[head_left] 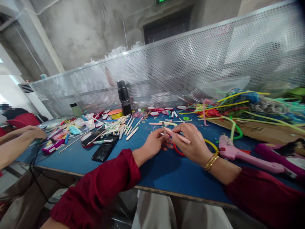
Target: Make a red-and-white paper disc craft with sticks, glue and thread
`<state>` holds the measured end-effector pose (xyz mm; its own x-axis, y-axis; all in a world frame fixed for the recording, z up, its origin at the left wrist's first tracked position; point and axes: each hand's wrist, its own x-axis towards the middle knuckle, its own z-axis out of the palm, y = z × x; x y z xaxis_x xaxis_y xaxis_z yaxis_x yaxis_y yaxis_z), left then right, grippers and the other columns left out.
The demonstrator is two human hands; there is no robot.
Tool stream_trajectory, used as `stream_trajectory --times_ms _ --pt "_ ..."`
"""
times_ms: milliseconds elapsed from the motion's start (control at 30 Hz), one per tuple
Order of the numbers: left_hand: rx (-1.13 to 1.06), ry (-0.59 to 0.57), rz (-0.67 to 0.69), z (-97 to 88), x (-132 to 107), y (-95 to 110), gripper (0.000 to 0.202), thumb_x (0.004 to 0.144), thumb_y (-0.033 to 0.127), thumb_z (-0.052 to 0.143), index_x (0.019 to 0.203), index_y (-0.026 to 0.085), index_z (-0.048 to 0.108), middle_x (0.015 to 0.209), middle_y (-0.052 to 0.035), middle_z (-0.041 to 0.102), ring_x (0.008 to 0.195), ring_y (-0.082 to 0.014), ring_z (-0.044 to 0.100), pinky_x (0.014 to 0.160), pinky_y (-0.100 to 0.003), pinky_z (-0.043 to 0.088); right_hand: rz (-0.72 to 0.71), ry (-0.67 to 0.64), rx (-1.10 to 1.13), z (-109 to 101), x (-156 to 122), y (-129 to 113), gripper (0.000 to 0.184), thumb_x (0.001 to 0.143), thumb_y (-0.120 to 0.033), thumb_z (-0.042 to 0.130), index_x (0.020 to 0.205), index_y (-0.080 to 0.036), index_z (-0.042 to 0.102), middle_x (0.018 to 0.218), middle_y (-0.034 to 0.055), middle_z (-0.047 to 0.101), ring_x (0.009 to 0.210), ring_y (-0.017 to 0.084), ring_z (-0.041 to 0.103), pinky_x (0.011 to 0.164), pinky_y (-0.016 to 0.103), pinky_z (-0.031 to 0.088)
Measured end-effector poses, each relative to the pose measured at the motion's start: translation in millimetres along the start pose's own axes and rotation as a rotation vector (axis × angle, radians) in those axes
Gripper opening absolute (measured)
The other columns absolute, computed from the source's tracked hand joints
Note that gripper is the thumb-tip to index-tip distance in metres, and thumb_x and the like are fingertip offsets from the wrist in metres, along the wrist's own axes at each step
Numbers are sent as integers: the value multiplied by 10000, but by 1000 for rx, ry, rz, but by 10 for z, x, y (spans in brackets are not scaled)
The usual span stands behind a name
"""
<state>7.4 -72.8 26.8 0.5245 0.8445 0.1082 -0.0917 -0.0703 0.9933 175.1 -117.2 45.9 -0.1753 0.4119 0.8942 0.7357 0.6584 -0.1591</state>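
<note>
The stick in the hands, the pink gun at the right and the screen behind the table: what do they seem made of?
The stick looks like pale matt wood, flat with a rounded end; tinted plastic is possible. The pink gun seems moulded plastic with a soft sheen. The screen looks like grey sheet metal, punched with rows of small holes.

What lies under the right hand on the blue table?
A thin red ring and a thin yellow ring show partly beneath the right hand; their middles are covered.
</note>
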Motion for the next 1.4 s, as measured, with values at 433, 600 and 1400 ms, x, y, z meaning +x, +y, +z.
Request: stream_trajectory --times_ms 433,600,1400 --pt "-24 6 7 -1 -11 23 340 849 440 702 1024 174 582 824 -27 696 628 -133 704 496 -176 452 3 0 3 -5 19 -24 106 908 -215 605 806 -236 584 742 13 658 723 202 607 739 352 443" --pt "-35 5 11 -4 4 23 308 856 410 686 1021 171 583 819 -26 701 624 -131 702 490 -174 453 -2 -9 4 -12 19 -28 104 915 -224 597 812 -237 586 739 15 661 718 205 612 744 357 449" --pt "-9 15 -2 4 -7 32 265 887 366 644 1058 177 572 830 -31 712 640 -128 708 526 -176 461 34 8 -5 -20 28 -36 114 917 -258 584 805 -241 570 756 28 678 739 214 630 759 369 464"
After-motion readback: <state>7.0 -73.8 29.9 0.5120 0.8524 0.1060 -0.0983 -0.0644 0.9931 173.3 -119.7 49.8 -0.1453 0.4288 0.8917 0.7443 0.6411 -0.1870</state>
